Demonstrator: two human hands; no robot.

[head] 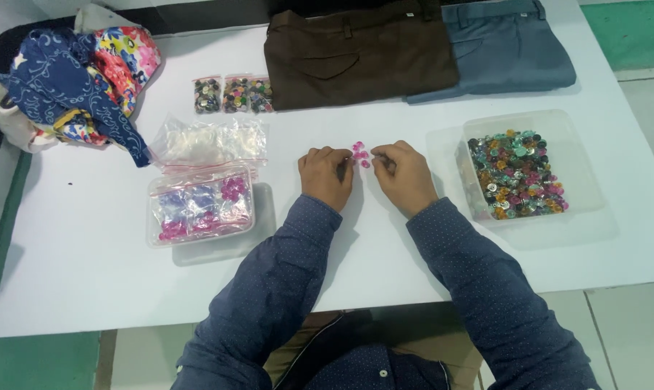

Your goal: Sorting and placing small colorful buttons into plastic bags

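Head cam looking straight down: both hands sit knuckles-up on a smooth white desk (88, 274), with a little cluster of round pink buttons (359, 154) lying between them. The left hand (327, 175) is curled beside the cluster, fingers tucked narrow; can't tell if it's pinching one. The right hand (405, 175) has its fingers pinched close at the buttons' edge.

To the right, a clear plastic tub (587, 180) of mixed shiny buttons. To the left, a lidded clear box (200, 206) of pink and purple ones. Folded brown trousers (356, 50) lie further back.
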